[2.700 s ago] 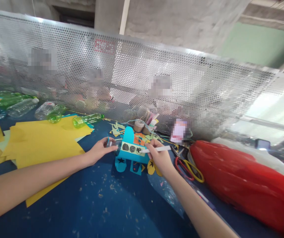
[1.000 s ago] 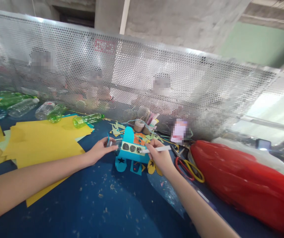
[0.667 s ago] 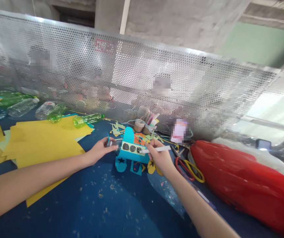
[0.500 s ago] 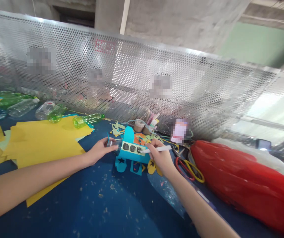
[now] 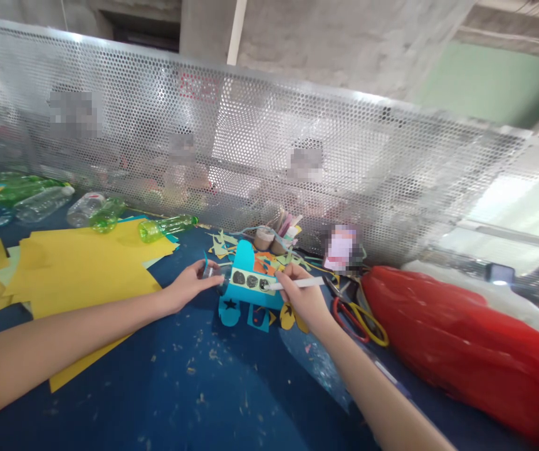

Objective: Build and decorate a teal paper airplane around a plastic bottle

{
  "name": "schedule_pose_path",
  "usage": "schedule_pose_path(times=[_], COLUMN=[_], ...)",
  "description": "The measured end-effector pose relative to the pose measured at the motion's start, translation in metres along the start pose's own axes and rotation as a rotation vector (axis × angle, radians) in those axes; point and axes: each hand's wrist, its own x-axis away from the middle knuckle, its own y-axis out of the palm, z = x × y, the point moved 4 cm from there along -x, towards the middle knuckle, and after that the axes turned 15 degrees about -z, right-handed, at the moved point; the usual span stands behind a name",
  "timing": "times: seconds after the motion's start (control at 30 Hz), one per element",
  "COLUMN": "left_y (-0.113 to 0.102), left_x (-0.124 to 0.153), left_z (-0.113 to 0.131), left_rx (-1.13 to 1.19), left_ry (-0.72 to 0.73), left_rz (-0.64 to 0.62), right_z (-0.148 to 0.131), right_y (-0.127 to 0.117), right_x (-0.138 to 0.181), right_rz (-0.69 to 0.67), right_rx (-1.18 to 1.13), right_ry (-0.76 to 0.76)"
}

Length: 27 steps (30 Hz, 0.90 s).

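Note:
A toy plane made of a clear plastic bottle wrapped in blue paper lies in front of me, a blue wing standing up from it. Along its side runs a pale paper strip with three dark round windows drawn on it. My left hand is closed around the bare bottle end at the plane's left. In my right hand is a white pen, its tip at the rightmost window. Blue and yellow rounded paper pieces with black stars show at the plane's lower edge.
Yellow paper sheets and several plastic bottles lie at left. Paper scraps and small jars stand behind the plane. Red-handled and yellow-handled scissors, a red bag and a perforated metal screen border the area.
The rightmost window looks more darkly filled under the pen tip. My right hand and the pen have shifted very slightly; my left hand holds its place.

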Motion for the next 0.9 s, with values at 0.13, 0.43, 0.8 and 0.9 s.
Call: schedule_pose_path(times=[0.13, 0.43, 0.8, 0.9], left_y=[0.0001, -0.0005, -0.0003, -0.0003], left_x=[0.0003, -0.0002, -0.0007, -0.0009], left_z=[0.0014, 0.0002, -0.0002, -0.0006], left_rx=[-0.012, -0.025, -0.012, -0.019], left_ry=[-0.005, -0.002, 0.012, 0.007], left_rz=[-0.006, -0.002, 0.003, -0.002], right_z=[-0.0014, 0.0012, 0.0044, 0.0044], right_y=[0.0008, 0.0001, -0.0065, -0.0084], right_x=[0.0007, -0.0005, -0.0016, -0.0016], right_rz=[0.003, -0.009, 0.056, 0.074], right_rx=[0.021, 0.016, 0.034, 0.032], right_ry=[0.014, -0.002, 0.011, 0.002])
